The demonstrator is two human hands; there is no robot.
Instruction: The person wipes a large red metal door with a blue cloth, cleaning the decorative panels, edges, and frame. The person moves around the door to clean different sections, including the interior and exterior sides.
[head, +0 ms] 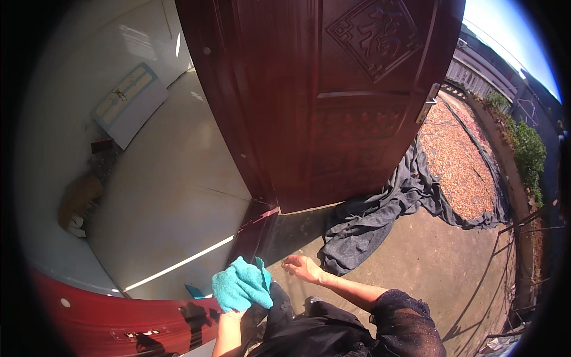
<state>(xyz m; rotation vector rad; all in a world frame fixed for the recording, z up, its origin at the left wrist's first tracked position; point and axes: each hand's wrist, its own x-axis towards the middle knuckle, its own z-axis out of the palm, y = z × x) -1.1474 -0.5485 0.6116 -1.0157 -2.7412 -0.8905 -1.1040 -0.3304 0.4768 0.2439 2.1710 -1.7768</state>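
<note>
A turquoise terry cloth is bunched over my left hand, hiding the fingers; only the wrist and heel of the hand show below it. To its right, my right hand hangs in the air with loosely bent fingers and nothing visible in it. Both hands are low in front of my body, close to the doorway threshold. Ahead of them stands a dark red panelled door, swung outward, with a raised diamond ornament and a metal lever handle.
Red door leaf at lower left, with lock plate. Indoors, a tiled floor, a box and a brown object by the wall. Outside, bunched dark netting lies on concrete beside a spread orange-brown crop.
</note>
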